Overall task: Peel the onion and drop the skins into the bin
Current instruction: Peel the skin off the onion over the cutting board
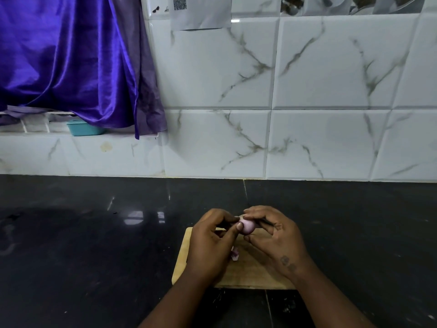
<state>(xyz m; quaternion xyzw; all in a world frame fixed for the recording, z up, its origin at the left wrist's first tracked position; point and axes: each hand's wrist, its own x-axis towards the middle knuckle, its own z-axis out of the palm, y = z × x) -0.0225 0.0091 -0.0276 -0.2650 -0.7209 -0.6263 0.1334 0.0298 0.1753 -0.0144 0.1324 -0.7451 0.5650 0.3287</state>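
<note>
A small pale purple onion (247,226) is held above a wooden cutting board (248,273). My left hand (211,242) pinches its left end between thumb and fingers. My right hand (275,237) grips the onion from the right, fingers curled over its top. A few purple skin scraps (235,254) lie on the board under my left hand. No bin is in view.
The board lies on a glossy black stone counter (94,245) that meets a white marble-pattern tiled wall (307,102). A blue satin curtain (71,62) hangs at the upper left over a ledge holding a teal tub (82,128).
</note>
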